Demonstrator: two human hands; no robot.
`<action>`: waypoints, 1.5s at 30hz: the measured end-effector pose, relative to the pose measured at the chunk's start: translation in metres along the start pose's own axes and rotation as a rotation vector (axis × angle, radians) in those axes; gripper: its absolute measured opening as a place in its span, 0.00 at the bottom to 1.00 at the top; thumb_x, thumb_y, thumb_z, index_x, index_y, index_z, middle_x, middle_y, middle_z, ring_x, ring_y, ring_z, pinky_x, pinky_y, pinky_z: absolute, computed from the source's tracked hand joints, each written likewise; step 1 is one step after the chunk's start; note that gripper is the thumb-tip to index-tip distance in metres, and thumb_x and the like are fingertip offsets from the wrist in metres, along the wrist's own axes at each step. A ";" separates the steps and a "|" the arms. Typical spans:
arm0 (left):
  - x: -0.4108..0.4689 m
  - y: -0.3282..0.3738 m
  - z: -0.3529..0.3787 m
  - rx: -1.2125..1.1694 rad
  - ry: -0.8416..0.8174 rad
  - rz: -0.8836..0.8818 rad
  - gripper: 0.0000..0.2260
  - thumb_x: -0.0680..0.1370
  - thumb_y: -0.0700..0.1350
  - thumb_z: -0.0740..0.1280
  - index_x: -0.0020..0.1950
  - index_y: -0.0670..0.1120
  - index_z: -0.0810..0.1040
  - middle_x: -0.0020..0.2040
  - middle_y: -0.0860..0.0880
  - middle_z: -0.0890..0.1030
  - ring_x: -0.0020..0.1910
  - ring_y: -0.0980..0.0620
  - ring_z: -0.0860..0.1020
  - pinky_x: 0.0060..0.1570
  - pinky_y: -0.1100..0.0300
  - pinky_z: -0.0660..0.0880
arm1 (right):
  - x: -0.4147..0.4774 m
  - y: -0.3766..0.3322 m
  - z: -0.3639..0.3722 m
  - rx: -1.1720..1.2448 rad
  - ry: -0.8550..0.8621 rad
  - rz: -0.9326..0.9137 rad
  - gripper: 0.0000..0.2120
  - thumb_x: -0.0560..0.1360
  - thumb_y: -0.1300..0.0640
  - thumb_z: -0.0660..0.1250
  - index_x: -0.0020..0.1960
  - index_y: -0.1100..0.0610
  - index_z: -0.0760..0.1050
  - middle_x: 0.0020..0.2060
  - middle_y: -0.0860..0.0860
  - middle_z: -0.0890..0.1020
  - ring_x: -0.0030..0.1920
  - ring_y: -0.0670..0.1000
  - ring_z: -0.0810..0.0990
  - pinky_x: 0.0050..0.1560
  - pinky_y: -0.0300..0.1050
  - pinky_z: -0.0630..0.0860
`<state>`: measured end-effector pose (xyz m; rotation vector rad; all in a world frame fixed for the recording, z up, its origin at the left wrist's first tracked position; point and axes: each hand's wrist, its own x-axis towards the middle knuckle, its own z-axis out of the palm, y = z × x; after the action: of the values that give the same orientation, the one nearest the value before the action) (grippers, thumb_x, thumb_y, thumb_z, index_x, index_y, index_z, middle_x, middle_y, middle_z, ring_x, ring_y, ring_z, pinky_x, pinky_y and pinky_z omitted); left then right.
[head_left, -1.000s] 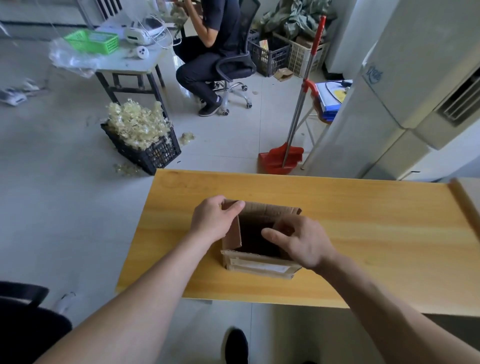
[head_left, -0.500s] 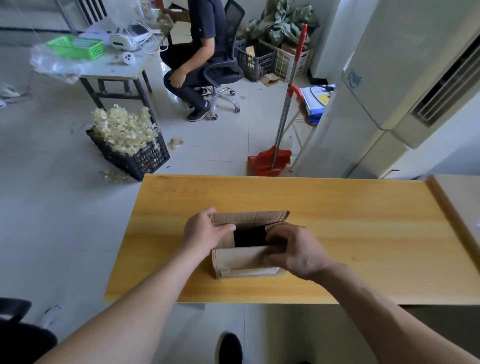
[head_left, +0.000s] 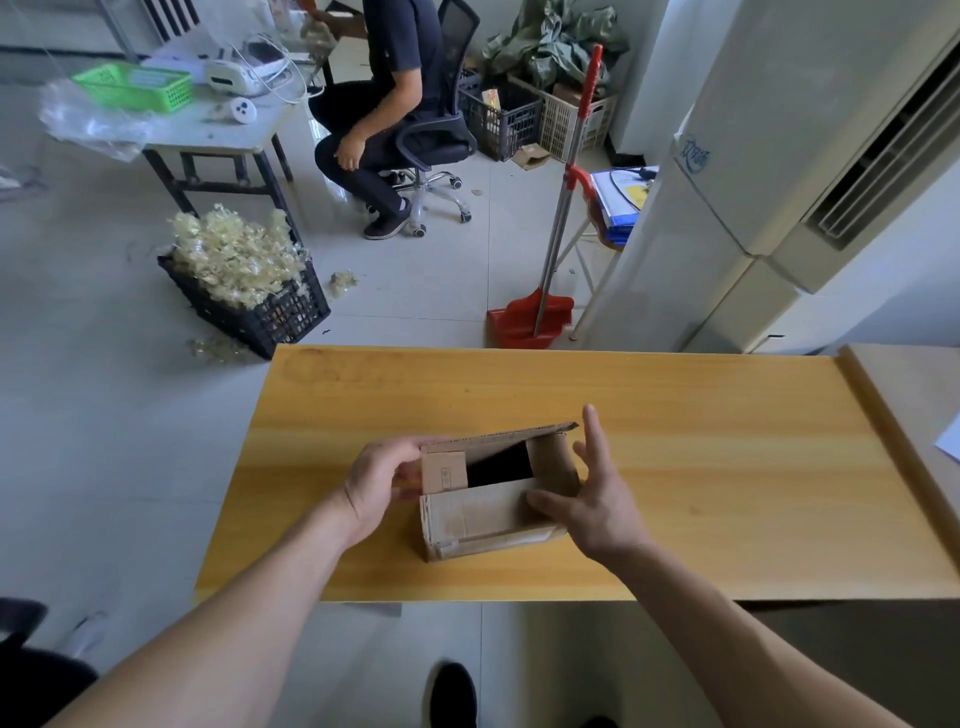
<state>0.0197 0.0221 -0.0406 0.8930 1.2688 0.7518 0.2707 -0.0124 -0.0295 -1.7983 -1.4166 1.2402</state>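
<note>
The left hand (head_left: 382, 486) is recorded at the left end of the cardboard box (head_left: 488, 519), its fingers curled round that end and touching the small left flap (head_left: 443, 472). A small printed mark is borne by this flap; it cannot be read. A pale taped strip is seen along the lower front wall, and no writing can be made out on it. The box is set on the tabletop (head_left: 727, 467), near the near edge and somewhat left of its middle. The long axis is laid left to right, roughly along that edge with the right end turned slightly away, and the opening is faced upward. The far flap (head_left: 498, 441) is raised and the near flap is folded partly inward. The interior is in deep shadow, so any contents cannot be told. The right hand (head_left: 597, 499) is held at the right end with fingers straight and spread, nothing clasped; its thumb is laid on the near flap, and part of the right end flap is covered by it. Blue characters (head_left: 693, 156) are marked on the white cabinet (head_left: 779, 130) beyond the far right corner; they are too distorted to be read.
</note>
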 end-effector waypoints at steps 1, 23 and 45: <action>0.000 -0.002 0.001 -0.023 0.028 -0.036 0.17 0.70 0.58 0.64 0.46 0.49 0.86 0.42 0.48 0.84 0.38 0.53 0.76 0.39 0.57 0.70 | 0.000 0.000 0.000 -0.022 -0.010 -0.014 0.56 0.70 0.57 0.78 0.79 0.35 0.40 0.76 0.52 0.65 0.74 0.55 0.67 0.65 0.44 0.69; -0.015 0.031 0.186 0.108 0.637 0.178 0.06 0.83 0.53 0.59 0.53 0.54 0.74 0.42 0.61 0.73 0.39 0.58 0.71 0.34 0.62 0.67 | -0.028 0.042 -0.097 -0.029 0.212 -0.241 0.10 0.82 0.48 0.60 0.61 0.37 0.68 0.48 0.44 0.83 0.47 0.49 0.81 0.47 0.45 0.77; -0.014 -0.001 0.681 0.372 -0.349 0.305 0.12 0.82 0.51 0.62 0.44 0.46 0.76 0.37 0.52 0.73 0.38 0.52 0.69 0.38 0.58 0.68 | -0.225 0.276 -0.418 0.050 1.074 0.291 0.09 0.82 0.48 0.59 0.62 0.44 0.68 0.52 0.45 0.78 0.54 0.54 0.78 0.55 0.50 0.74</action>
<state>0.6905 -0.0871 0.0104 1.4772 0.9842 0.5674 0.7615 -0.2565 -0.0022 -2.1444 -0.5125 0.2472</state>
